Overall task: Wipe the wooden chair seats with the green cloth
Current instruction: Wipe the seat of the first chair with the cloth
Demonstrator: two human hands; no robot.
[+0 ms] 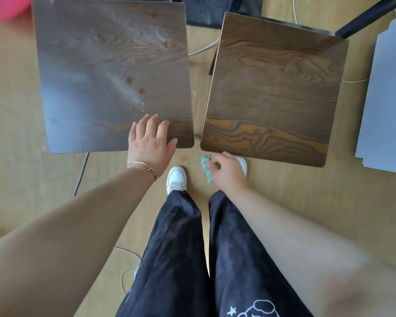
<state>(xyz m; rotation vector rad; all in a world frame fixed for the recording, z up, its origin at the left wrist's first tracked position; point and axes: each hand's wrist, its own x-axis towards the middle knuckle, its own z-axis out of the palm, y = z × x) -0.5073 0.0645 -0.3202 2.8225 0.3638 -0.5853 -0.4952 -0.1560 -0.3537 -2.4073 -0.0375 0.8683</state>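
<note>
Two dark wooden chair seats stand side by side in front of me. The left seat (105, 65) shows dusty streaks and a few brown spots. The right seat (277, 88) looks cleaner. My left hand (150, 140) lies flat with straight fingers on the front right corner of the left seat. My right hand (226, 170) grips the crumpled green cloth (206, 164) just in front of the right seat's front edge, above the floor and off the wood.
The floor is light wood with thin cables (81, 172) running under and between the chairs. A stack of grey boards (384, 99) lies at the right. A small orange scrap (183, 159) sits on the floor between the seats. My white shoes (176, 177) stand close to the seat fronts.
</note>
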